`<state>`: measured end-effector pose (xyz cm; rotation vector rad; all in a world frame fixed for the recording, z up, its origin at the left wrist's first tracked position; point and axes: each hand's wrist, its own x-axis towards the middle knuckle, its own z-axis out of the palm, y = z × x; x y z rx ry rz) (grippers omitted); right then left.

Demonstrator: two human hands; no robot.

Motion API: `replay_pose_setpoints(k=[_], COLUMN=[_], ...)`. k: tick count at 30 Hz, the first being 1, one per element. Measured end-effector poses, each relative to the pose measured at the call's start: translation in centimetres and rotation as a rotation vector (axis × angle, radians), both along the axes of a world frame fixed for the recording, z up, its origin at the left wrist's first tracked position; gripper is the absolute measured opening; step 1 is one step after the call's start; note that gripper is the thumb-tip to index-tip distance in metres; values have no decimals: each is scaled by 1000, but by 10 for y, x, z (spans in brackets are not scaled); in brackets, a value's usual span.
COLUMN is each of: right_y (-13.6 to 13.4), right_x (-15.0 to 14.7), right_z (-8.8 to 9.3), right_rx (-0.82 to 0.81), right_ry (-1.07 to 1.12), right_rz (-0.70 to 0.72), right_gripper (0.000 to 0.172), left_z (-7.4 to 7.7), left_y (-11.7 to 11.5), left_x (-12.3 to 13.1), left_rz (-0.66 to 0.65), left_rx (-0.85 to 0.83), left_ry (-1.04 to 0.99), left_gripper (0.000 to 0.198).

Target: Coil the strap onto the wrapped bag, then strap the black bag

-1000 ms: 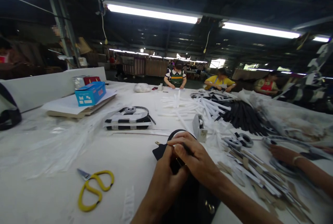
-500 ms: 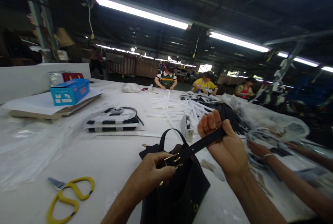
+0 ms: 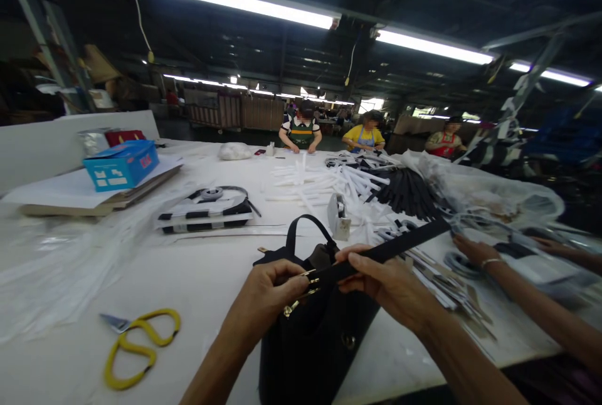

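A black handbag with gold fittings stands at the table's near edge, its thin handle arching up behind my hands. My left hand is closed on the gold buckle at one end of a black strap. My right hand pinches that strap just right of the buckle, above the bag. The strap's free end points up and to the right. Left of the bag lie yellow-handled scissors, touched by neither hand.
A co-worker's hands handle grey coils at the right. White strips and black straps are heaped mid-table. A blue box sits on boards at the left. Clear plastic sheeting covers the left side.
My right hand has slid from the strap's far end down close to the buckle, leaving that end free. My left hand stays at the buckle. The view has shifted slightly.
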<state>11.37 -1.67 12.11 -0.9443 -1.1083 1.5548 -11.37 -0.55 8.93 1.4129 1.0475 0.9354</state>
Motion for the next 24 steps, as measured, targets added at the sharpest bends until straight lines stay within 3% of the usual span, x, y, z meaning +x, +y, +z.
replay_pose_setpoints(k=[4, 10, 18, 24], right_y=[2, 5, 5, 3], right_x=[-4, 5, 9, -4], right_z=[-12, -15, -20, -21], right_rx=[-109, -98, -68, -34], right_ry=[99, 163, 97, 54], right_rz=[-70, -82, -126, -141], right_gripper=[33, 36, 42, 46], left_z=[1, -3, -13, -6], left_y=[-3, -5, 1, -2], left_x=[-5, -14, -25, -16], left_rz=[66, 166, 83, 54], left_rx=[-81, -41, 59, 114], left_ry=[-25, -91, 22, 173], left_gripper=[40, 42, 36, 30])
